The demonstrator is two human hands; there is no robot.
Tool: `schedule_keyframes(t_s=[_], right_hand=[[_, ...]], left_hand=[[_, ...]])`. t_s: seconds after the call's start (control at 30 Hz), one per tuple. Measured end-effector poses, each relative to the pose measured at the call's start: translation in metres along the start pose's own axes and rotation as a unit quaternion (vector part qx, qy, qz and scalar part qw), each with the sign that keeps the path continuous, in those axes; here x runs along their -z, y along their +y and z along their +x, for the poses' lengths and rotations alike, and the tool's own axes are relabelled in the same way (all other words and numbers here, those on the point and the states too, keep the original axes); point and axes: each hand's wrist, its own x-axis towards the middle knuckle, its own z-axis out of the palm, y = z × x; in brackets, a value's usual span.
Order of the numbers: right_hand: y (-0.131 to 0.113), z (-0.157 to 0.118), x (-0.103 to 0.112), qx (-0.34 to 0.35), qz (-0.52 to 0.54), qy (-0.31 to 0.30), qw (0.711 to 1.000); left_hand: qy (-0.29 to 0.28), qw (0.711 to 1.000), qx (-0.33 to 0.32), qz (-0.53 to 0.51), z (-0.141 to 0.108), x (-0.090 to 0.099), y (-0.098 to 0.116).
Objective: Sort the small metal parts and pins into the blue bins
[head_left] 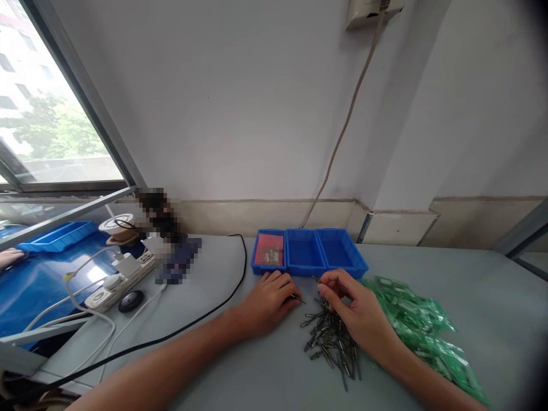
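A heap of metal blind rivets [331, 339] lies on the grey table between and in front of my hands. My left hand [272, 299] rests on the table left of the heap, its fingers closed on a rivet [297, 298] whose thin pin sticks out to the right. Over the back of the heap, my right hand [353, 302] pinches another rivet [315, 279] between thumb and forefinger; most of it is hidden. Just beyond both hands stand three joined blue bins [305, 269]. The left bin contains a pinkish-red piece with a small clear bag [272, 256] on it.
Green plastic bags [411, 314] of parts lie right of the heap. A black cable [192, 319] crosses the table on the left, near a power strip [124, 282], a black mouse [131, 301] and a lidded cup [117, 225]. At the far left edge, part of another person's hand shows.
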Motion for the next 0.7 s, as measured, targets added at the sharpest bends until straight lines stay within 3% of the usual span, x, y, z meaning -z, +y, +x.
schedule_keyframes(t_s=[0.17,0.33,0.53,0.7], right_hand=[[-0.0004,-0.0040,0.0034,0.058,-0.110,0.036,0.992],[0.0006,-0.0031,0.0060,0.111,-0.136,0.053,0.983],[-0.0020,0.0002,0.0077,0.080,-0.081,0.049,0.992],[-0.0015,0.0048,0.0050,0.034,0.036,0.010,0.999]], left_hand=[[0.001,1.000,-0.003,-0.004,-0.0005,-0.0007,-0.0005],[0.010,1.000,-0.005,-0.010,-0.0020,-0.0030,-0.0023],[0.003,1.000,-0.004,-0.010,-0.0008,-0.0018,-0.0018],[0.001,1.000,-0.001,-0.003,-0.0002,0.0005,-0.0003]])
